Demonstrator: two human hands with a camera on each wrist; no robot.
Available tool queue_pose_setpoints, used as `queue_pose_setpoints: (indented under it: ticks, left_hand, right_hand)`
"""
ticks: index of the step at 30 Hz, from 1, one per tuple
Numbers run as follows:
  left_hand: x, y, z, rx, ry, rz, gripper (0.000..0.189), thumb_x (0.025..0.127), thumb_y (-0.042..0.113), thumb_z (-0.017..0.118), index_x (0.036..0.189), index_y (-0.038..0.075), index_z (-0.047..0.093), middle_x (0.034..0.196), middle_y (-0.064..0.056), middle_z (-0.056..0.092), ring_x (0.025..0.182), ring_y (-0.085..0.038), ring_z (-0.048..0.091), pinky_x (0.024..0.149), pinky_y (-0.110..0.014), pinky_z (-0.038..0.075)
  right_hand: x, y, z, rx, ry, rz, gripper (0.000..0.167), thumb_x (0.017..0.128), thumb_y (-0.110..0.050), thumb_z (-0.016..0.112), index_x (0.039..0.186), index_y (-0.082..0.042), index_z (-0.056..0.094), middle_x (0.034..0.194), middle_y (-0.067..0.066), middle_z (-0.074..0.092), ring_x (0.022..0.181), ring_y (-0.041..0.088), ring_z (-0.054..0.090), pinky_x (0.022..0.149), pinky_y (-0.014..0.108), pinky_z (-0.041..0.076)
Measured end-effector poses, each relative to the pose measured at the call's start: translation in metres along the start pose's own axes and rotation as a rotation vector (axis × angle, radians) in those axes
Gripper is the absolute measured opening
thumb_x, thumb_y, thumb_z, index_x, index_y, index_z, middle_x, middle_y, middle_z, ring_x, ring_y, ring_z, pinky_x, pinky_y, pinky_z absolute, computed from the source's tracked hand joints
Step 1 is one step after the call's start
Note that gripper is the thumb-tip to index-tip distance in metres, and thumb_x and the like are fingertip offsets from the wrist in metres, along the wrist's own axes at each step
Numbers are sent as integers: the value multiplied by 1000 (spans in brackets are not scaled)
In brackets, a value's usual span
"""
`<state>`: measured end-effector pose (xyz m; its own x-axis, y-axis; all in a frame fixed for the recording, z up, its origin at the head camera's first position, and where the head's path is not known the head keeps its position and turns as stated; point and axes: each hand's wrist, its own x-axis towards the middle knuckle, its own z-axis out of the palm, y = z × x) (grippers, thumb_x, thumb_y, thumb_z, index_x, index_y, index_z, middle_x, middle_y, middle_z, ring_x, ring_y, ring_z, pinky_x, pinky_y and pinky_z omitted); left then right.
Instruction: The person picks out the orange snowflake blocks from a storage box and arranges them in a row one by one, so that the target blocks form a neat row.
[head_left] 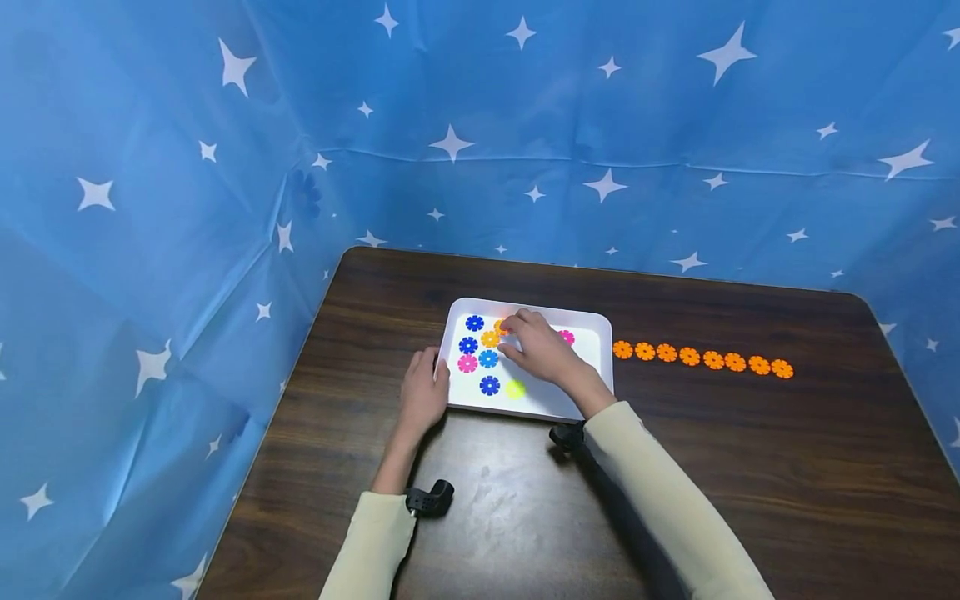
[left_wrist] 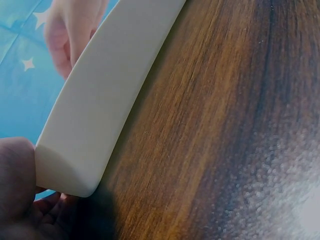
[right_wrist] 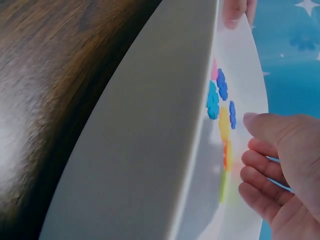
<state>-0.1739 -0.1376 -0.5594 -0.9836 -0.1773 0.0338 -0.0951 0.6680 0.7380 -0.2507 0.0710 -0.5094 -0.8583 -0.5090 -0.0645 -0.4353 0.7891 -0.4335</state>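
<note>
A white tray (head_left: 551,404) holds several small flower-shaped plastic discs in dark blue, light blue, pink, yellow-orange and yellow-green. My left hand (head_left: 424,392) grips the tray's left side, and the left wrist view has its thumb and fingers about the corner. Over the tray hovers my right hand (head_left: 536,343), fingers slightly bent, near an orange disc (head_left: 500,327) and a yellow-orange disc (head_left: 490,339). In the right wrist view a gap shows between thumb and fingers (right_wrist: 262,175), with nothing visible held. Part of the tray's floor is hidden under this hand.
From the tray's right side, a row of several orange discs (head_left: 690,357) runs across the dark wooden table (head_left: 750,467). A blue curtain with white stars (head_left: 637,108) hangs behind and to the left. Each wrist wears a black camera strap (head_left: 430,500).
</note>
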Motion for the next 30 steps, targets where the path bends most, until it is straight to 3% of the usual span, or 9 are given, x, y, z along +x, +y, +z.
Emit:
queue_pose_setpoints:
  ticks: [11,30]
  left_hand:
    - [-2,2,-1,8,14,4,31,103,17,49,124,-1,62,111,-21,63,99,-39,63,89,-53,50]
    - [2,-5,3,18,1,-8,32,104,19,47,127,0,61,111,-20,62,97,-36,62,87,-51,49]
  right_hand:
    - [14,-6,8,-15,-36,2,42,97,-27,68,130,-1,63,134,16,60,130,32,54,114,43,46]
    - [25,-15,20,-151,-22,48,44,97,-33,69,128,-2,63,134,15,61,130,30,55,116,40,45]
